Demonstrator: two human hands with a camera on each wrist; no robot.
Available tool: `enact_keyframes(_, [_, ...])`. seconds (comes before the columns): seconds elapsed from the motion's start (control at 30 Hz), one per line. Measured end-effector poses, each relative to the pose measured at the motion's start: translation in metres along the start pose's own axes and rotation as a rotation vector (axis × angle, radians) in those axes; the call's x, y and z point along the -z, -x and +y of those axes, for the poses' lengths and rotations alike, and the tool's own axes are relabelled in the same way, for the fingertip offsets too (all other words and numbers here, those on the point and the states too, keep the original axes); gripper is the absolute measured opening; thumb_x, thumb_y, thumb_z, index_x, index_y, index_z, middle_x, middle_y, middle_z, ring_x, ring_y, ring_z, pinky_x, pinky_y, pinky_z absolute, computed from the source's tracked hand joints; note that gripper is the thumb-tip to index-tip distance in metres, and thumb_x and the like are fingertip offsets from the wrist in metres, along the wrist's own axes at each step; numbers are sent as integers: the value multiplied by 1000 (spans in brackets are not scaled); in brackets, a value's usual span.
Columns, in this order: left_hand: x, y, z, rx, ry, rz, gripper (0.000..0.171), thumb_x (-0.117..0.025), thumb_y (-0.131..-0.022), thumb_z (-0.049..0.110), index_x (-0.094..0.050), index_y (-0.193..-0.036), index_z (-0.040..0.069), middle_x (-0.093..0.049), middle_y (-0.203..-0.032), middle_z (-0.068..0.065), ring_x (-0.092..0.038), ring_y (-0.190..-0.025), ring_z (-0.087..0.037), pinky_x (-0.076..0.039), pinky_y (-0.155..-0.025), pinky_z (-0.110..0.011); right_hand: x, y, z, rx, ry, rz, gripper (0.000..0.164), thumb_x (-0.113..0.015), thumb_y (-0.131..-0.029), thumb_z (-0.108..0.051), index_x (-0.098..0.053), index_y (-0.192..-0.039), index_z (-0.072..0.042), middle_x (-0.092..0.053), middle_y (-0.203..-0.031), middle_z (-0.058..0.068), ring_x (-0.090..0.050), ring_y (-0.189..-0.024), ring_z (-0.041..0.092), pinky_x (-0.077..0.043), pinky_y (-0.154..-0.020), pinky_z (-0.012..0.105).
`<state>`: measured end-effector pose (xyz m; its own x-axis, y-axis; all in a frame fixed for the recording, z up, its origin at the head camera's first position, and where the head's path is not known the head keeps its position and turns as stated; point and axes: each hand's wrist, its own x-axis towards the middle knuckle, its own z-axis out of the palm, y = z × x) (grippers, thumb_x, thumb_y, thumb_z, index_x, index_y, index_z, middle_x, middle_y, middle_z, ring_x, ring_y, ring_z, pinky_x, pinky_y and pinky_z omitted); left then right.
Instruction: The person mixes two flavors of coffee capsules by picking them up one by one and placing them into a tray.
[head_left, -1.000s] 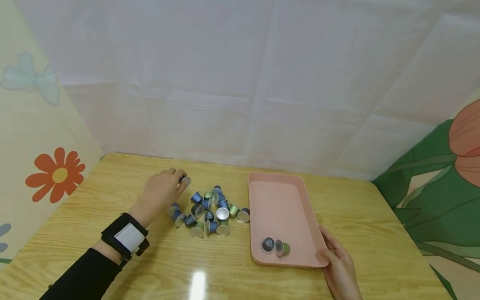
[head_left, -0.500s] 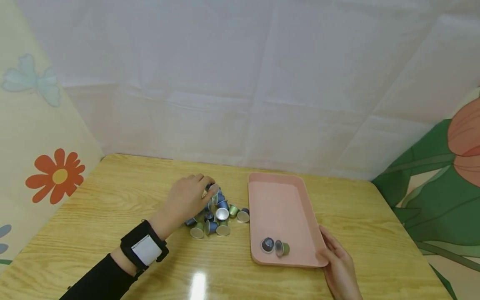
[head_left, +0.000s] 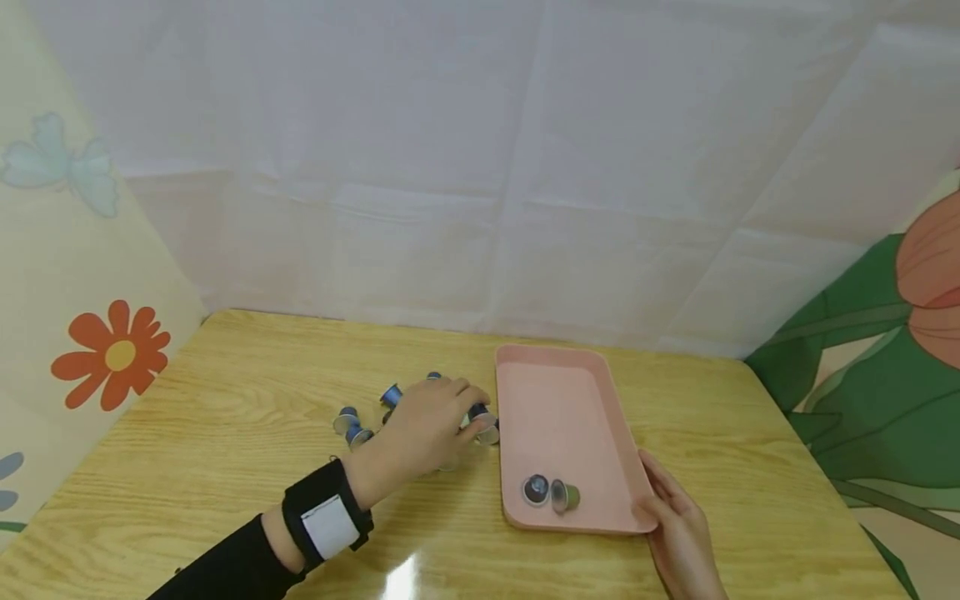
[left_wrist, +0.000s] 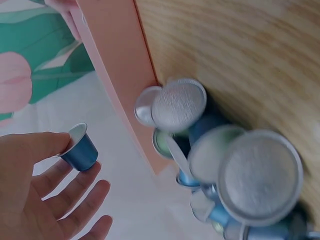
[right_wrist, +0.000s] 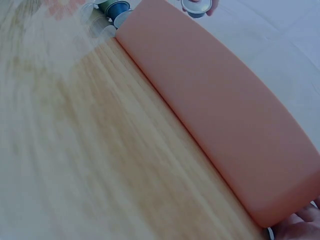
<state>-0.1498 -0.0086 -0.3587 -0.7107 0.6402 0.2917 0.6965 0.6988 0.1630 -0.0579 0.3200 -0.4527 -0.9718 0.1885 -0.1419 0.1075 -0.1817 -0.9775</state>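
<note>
My left hand (head_left: 427, 421) pinches a dark blue coffee capsule (left_wrist: 82, 150) between thumb and fingers, close to the left edge of the pink tray (head_left: 555, 400). Below that hand lies a pile of blue and green coffee capsules (left_wrist: 260, 177), partly hidden by the hand in the head view. With the thumb over the rim, my right hand (head_left: 681, 529) grips the tray's lower right corner. Inside the tray, near its front, a dark capsule (head_left: 536, 489) stands lid down beside a green capsule (head_left: 566, 496) lying on its side.
A few blue capsules (head_left: 352, 427) lie left of the hand on the wooden table (head_left: 255, 375). Behind the table hangs a white sheet (head_left: 450, 167). Printed panels with a red flower (head_left: 116, 354) and green leaves (head_left: 885, 367) flank the table.
My left hand has carried the capsule rightward from the far left of the pile, across it, to near the tray. The right hand and tray have stayed in place.
</note>
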Motion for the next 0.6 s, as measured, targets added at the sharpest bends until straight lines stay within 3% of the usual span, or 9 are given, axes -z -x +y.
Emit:
enact_keyframes(0.37, [-16, -11, 37, -112, -61, -89, 29, -56, -101, 39, -68, -119, 19, -67, -108, 4, -63, -100, -15, -51, -87, -31, 0, 1, 0, 23, -11, -4, 62, -49, -98, 6, -28, -155, -5, -55, -123, -27, -49, -114, -11, -44, -92, 12])
enact_keyframes(0.6, [-36, -11, 45, -205, -137, -113, 24, -66, -96, 34, -69, -117, 22, -68, -106, 7, -62, -98, -12, -50, -85, -27, 0, 2, 2, 66, -39, -22, 55, -49, -98, 8, -45, -148, -15, -58, -122, -26, -51, -113, -9, -46, -90, 13])
